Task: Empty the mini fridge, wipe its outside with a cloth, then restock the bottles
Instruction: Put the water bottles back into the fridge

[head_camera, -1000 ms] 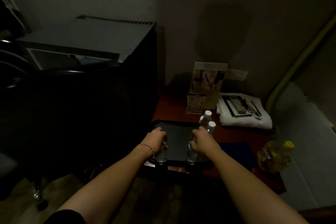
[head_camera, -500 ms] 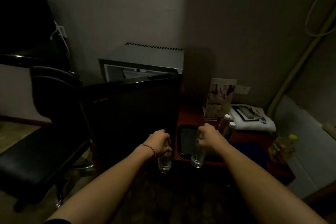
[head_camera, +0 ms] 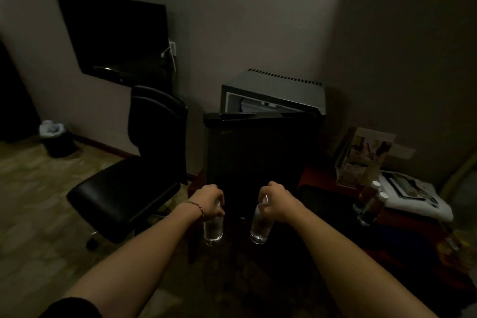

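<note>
The room is dim. My left hand (head_camera: pixel 209 201) grips the top of a clear water bottle (head_camera: pixel 213 230) that hangs below it. Another clear water bottle (head_camera: pixel 260 228) hangs from my right hand (head_camera: pixel 275 199), which holds it by the neck. Both bottles are in the air in front of the black mini fridge (head_camera: pixel 260 152). Its dark door (head_camera: pixel 255 157) stands open toward me, and the pale inside shows above the door's top edge. Two more bottles (head_camera: pixel 369 201) with white caps stand on the red side table (head_camera: pixel 317 175) to the right.
A black office chair (head_camera: pixel 134 162) stands left of the fridge. A dark screen (head_camera: pixel 116 36) hangs on the wall above it. A bin (head_camera: pixel 55 139) sits at far left. The side table also carries a leaflet stand (head_camera: pixel 366 157) and a white folded towel (head_camera: pixel 418 204).
Both hands lifted their bottles off the tray on the side table and carried them left, in front of the fridge. The view swung left, bringing the chair and screen in.
</note>
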